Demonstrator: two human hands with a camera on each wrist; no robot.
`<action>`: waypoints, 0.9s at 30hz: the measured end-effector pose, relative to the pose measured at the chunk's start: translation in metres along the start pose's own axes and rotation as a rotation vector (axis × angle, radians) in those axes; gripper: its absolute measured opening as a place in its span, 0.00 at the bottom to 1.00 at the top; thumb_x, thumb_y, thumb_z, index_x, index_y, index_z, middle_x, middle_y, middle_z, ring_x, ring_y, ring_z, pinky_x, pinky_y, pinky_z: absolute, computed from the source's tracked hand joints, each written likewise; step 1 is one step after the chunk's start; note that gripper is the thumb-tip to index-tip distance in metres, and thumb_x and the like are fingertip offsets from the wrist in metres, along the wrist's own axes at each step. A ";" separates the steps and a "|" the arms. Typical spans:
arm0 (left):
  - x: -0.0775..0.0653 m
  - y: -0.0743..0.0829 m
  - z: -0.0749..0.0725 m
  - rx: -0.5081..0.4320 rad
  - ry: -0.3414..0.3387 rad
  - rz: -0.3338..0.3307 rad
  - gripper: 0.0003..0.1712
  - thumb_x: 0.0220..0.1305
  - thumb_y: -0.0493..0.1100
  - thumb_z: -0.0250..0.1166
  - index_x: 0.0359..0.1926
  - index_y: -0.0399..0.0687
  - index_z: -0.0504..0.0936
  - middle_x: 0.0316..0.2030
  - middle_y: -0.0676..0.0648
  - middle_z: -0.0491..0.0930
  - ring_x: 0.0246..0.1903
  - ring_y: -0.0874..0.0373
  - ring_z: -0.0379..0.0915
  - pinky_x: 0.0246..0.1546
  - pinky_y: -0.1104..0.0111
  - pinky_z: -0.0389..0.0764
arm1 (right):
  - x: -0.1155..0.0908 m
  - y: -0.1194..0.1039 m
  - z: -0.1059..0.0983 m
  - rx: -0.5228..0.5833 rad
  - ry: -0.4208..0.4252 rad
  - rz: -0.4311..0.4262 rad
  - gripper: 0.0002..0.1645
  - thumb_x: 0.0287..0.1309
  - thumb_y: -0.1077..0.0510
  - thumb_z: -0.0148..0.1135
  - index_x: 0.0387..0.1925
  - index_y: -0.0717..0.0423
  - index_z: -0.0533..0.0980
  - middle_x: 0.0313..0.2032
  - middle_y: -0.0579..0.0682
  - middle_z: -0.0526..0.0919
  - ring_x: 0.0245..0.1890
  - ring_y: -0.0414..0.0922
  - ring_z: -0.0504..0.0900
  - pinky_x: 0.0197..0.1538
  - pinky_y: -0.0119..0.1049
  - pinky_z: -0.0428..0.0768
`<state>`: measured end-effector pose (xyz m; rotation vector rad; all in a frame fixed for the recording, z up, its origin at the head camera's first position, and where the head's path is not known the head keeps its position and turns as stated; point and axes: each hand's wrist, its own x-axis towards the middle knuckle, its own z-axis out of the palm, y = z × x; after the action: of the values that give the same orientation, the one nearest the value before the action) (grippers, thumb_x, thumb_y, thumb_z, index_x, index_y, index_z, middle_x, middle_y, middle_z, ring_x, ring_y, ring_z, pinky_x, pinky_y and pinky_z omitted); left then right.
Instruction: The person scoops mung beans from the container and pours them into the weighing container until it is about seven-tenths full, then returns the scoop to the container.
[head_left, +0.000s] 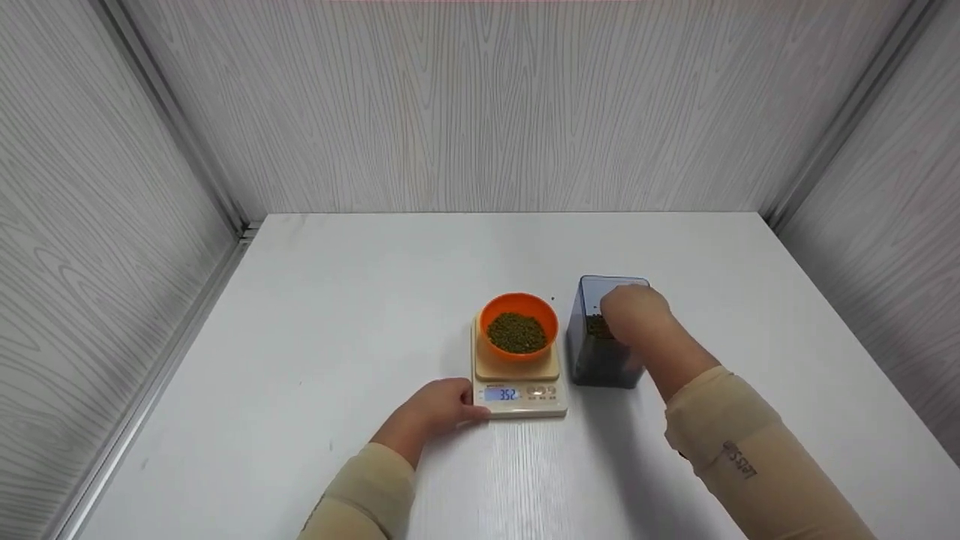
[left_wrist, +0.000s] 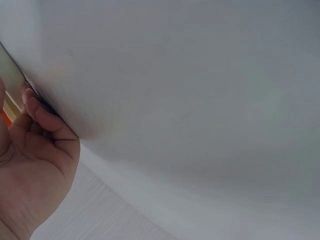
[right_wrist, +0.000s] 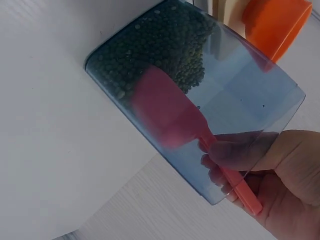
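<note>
My left hand grips the front left corner of a kitchen scale, thumb along its front edge and fingers curled at its side. The lit display reads 352. On the scale sits an orange bowl holding green mung beans. Just right of it stands a clear bluish container. My right hand reaches into its top; in the right wrist view it pinches the handle of a pink scoop, whose blade is at the mung beans inside. The head view hides the scoop.
The white table is bounded by a back wall and side walls of pale wood grain. A small dark speck lies between bowl and container.
</note>
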<state>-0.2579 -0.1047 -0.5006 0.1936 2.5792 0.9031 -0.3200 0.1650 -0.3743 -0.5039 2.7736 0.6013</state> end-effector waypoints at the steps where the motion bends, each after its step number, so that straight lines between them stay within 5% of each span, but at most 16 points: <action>1: 0.000 0.000 0.000 -0.001 0.000 0.005 0.18 0.52 0.57 0.66 0.28 0.50 0.72 0.25 0.51 0.70 0.32 0.56 0.66 0.35 0.64 0.66 | 0.000 0.001 0.001 -0.008 -0.014 -0.012 0.38 0.16 0.50 0.82 0.35 0.64 0.75 0.27 0.54 0.74 0.29 0.47 0.69 0.43 0.43 0.75; 6: 0.002 0.000 0.000 0.001 -0.001 0.020 0.18 0.51 0.56 0.66 0.27 0.49 0.72 0.23 0.51 0.69 0.31 0.57 0.65 0.34 0.65 0.65 | 0.000 0.008 0.004 -0.021 -0.042 -0.058 0.42 0.18 0.41 0.80 0.33 0.65 0.74 0.27 0.52 0.72 0.29 0.47 0.68 0.44 0.42 0.75; 14: 0.003 -0.002 0.001 -0.016 -0.011 -0.002 0.17 0.52 0.57 0.66 0.30 0.51 0.74 0.26 0.51 0.71 0.33 0.56 0.66 0.36 0.63 0.66 | 0.003 0.018 0.012 0.231 -0.041 0.006 0.19 0.37 0.65 0.72 0.37 0.64 0.78 0.35 0.57 0.78 0.32 0.49 0.71 0.45 0.48 0.74; 23: 0.003 -0.002 0.000 0.006 -0.010 0.011 0.17 0.52 0.57 0.65 0.30 0.51 0.73 0.26 0.51 0.71 0.32 0.56 0.66 0.36 0.63 0.66 | 0.003 0.019 0.014 0.256 -0.043 0.005 0.25 0.37 0.60 0.74 0.41 0.63 0.77 0.36 0.57 0.78 0.34 0.50 0.71 0.48 0.49 0.73; 27: 0.003 -0.003 0.000 -0.001 -0.009 0.014 0.16 0.52 0.57 0.65 0.29 0.51 0.73 0.26 0.51 0.71 0.32 0.56 0.66 0.36 0.63 0.66 | 0.002 0.021 0.017 0.306 -0.003 -0.016 0.12 0.45 0.64 0.66 0.36 0.62 0.78 0.30 0.53 0.77 0.30 0.49 0.70 0.44 0.47 0.74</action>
<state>-0.2607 -0.1056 -0.5035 0.2144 2.5722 0.9071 -0.3274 0.1900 -0.3820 -0.4543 2.7840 0.1664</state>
